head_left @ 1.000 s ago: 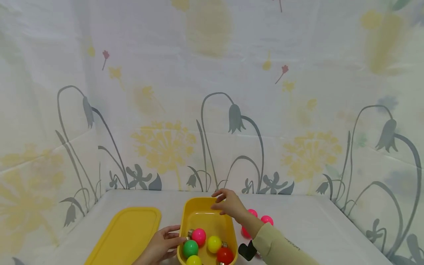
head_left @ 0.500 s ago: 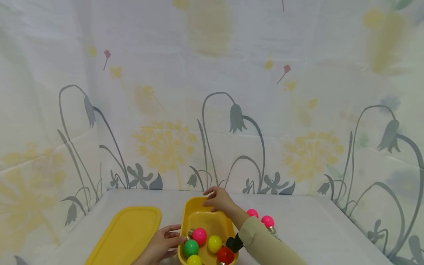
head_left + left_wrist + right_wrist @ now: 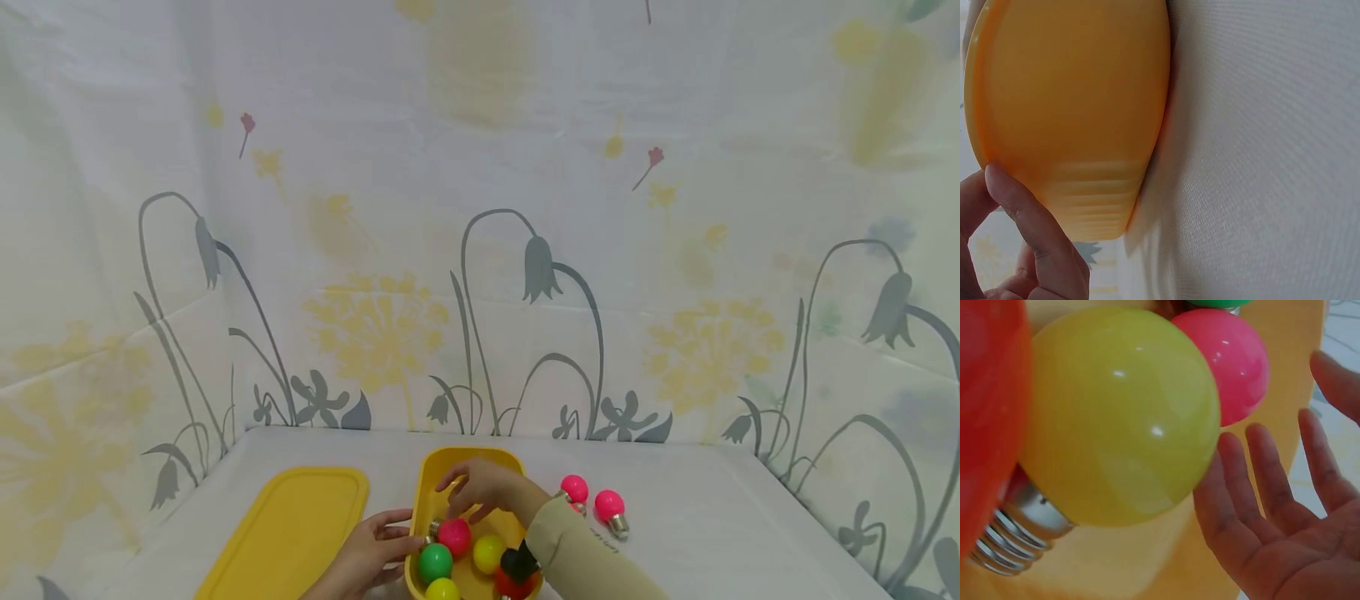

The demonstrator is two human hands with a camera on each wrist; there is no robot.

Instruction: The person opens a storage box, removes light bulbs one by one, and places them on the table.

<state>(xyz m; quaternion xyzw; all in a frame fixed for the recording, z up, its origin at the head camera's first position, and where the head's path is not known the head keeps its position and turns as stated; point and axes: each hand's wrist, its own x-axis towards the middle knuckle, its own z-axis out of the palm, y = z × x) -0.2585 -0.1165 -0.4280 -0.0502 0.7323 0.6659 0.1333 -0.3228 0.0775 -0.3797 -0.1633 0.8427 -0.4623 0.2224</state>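
Down comes the right hand (image 3: 480, 490): a moment ago it hung over the far rim of the yellow tub (image 3: 447, 463), and now it has dropped into the tub, fingers spread and loose, gripping nothing, as the wrist view confirms with its open palm (image 3: 1285, 537). Just near of those fingertips, almost under them, lies the pink bulb (image 3: 454, 536), a glossy round globe whose metal screw base points left toward the tub's left wall, so its long axis runs left to right across the tub. Right of it sits the yellow bulb (image 3: 488, 552), smooth and shiny, silver threads showing close up (image 3: 1004, 531); a green bulb (image 3: 432, 562) lies nearer still, and a red bulb (image 3: 513, 583) is half hidden by the sleeve. The left hand (image 3: 371, 554) stays put, fingers straight against the outside of the tub's left wall, steadying it, curled round nothing. It is close to the pink bulb too, but the wall stands between them. Off to the left lies the yellow lid (image 3: 288, 533); right of the tub, two more pink bulbs (image 3: 592, 498) rest on the white table (image 3: 712, 525).
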